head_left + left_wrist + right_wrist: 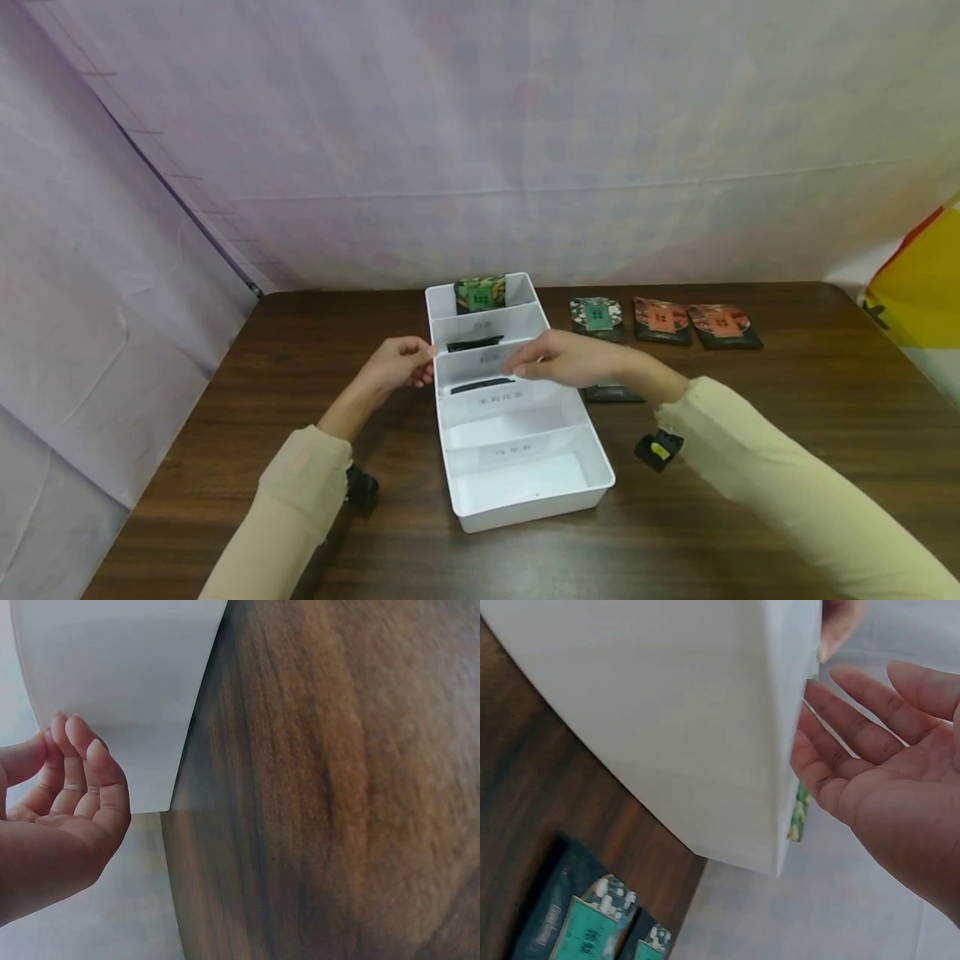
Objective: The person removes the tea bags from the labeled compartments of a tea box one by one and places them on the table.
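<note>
A white divided storage box [525, 506] with printed labels stands lengthwise on the table. My left hand [401, 364] is at its left side, thumb and fingertips pinching the rim; the left wrist view shows the fingers curled there. My right hand [573, 357] hovers over the middle compartments, fingers loosely bent, holding nothing. A green patterned tea packet [480, 294] stands in the farthest compartment. Dark edges of a second packet [475, 342] and a third packet [482, 386] show in the two compartments nearer me. The two nearest compartments hold nothing visible.
Right of the box lie a green-labelled packet [597, 318], two red-labelled packets [662, 322] and another dark packet [613, 392], partly hidden beneath my right arm. A pale cloth [525, 167] hangs behind the wooden table [315, 325]. Yellow fabric [922, 283] hangs at far right.
</note>
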`<state>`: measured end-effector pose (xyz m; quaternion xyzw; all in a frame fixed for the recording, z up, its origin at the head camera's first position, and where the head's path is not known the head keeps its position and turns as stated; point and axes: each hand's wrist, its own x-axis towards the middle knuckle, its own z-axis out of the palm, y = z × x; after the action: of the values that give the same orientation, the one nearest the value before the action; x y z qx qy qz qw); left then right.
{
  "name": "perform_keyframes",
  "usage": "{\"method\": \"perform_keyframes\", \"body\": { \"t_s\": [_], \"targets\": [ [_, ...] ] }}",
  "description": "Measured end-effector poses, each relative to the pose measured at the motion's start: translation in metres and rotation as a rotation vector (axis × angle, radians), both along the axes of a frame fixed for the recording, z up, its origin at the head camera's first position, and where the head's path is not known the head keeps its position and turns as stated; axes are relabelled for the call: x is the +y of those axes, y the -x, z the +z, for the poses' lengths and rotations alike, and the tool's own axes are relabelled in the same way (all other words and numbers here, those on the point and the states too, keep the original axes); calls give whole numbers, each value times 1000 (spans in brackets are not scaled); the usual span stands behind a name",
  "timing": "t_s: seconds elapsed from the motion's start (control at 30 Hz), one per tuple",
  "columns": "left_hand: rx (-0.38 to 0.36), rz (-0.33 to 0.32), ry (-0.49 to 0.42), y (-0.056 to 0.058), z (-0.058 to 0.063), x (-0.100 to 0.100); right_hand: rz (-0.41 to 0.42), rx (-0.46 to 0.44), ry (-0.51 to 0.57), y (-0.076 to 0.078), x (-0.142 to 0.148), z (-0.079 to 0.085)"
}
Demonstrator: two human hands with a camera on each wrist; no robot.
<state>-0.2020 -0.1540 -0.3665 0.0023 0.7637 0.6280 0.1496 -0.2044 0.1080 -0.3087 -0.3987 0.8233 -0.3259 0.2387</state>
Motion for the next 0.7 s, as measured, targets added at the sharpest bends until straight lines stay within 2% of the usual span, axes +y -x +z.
{"method": "perform_keyframes", "body": {
  "t_s": [0.23, 0.5, 0.7],
  "targets": [
    [-11, 4, -6, 0, 0, 1, 8, -50, 2, -2, -1, -11],
    [-10, 5, -6, 0, 1, 0, 7, 4, -16, -3, 1, -15],
    [-12, 4, -5, 0, 1, 0, -14, -17, -12, -2, 4, -14]
  ]
}}
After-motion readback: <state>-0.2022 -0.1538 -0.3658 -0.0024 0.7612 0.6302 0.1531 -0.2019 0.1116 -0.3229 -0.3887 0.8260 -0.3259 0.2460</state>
